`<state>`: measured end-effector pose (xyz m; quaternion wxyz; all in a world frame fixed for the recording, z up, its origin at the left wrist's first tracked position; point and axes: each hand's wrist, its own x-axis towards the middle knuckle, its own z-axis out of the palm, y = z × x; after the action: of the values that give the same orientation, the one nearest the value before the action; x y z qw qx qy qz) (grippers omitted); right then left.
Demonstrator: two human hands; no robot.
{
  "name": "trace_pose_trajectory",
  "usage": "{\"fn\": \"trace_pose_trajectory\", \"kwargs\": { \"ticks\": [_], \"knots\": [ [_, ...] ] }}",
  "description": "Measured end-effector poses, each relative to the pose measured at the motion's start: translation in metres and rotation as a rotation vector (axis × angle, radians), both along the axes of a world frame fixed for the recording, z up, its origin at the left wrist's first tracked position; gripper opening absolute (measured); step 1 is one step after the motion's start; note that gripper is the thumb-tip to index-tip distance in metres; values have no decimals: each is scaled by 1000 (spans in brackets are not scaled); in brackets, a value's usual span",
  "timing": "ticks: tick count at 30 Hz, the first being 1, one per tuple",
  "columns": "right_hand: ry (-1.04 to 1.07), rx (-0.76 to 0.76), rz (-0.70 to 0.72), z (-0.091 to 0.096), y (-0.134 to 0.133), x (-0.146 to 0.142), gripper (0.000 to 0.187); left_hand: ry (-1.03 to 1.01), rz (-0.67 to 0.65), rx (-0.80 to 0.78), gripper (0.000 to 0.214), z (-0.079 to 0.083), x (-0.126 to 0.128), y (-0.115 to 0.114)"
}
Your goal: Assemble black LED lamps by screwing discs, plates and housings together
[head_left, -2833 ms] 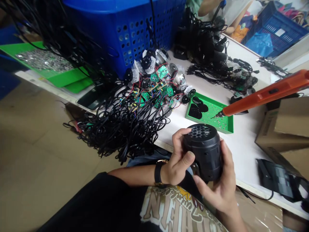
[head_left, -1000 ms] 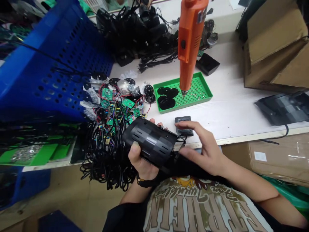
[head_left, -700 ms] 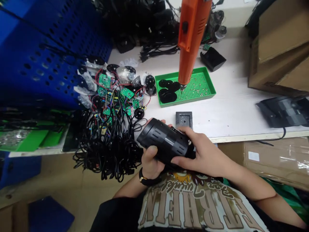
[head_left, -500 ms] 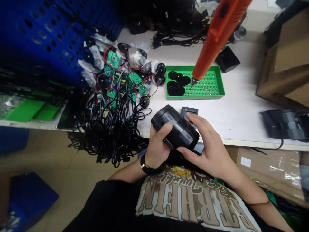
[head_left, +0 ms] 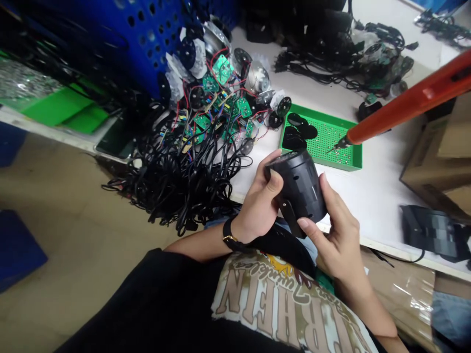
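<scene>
A black cylindrical lamp housing (head_left: 302,185) is held between my two hands above the bench's front edge, tilted. My left hand (head_left: 260,208) grips its left end, with the thumb over the rim. A black bracket arm (head_left: 291,215) with a screw in it runs along the housing's lower side. My right hand (head_left: 339,233) is closed around the other end, thumb below and fingers on the far side. Just behind the housing lies a green tray (head_left: 350,164) with thin black discs (head_left: 307,132) and small screws. The inside of the housing is hidden.
An orange electric screwdriver (head_left: 401,105) hangs with its bit over the tray. Left of it are heaped green circuit boards (head_left: 222,69) and tangled black cables (head_left: 184,191). Another black lamp (head_left: 432,230) sits at the right, near a cardboard box (head_left: 423,164).
My hands have turned the lamp housing more upright, its left end raised. The screwdriver has swung right over the tray. My view has shifted, and the small dark square part is out of sight.
</scene>
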<state>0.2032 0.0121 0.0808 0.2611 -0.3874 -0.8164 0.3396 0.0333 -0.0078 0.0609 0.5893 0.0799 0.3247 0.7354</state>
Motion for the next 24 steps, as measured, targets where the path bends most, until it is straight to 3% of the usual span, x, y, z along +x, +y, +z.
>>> {"fn": "trace_pose_trajectory", "kwargs": {
  "ticks": [3,6,10,14,17,24],
  "knots": [
    [-6,99,54,-6,-4,-2,87,99,13,44,81,-2,0,-4],
    [40,105,78,-14,-10,1,88,221,6,90,79,-6,1,-12],
    [223,-181,17,-18,-12,11,64,440,-109,185,87,-15,-1,-26],
    [231,-495,86,-15,-5,17,71,532,-206,338,86,-27,-4,-32],
    [190,-575,169,-12,-2,17,74,567,-225,432,85,-32,-4,-32],
    [237,-627,94,-11,1,14,70,581,-222,410,92,-41,2,-36]
  ]
}}
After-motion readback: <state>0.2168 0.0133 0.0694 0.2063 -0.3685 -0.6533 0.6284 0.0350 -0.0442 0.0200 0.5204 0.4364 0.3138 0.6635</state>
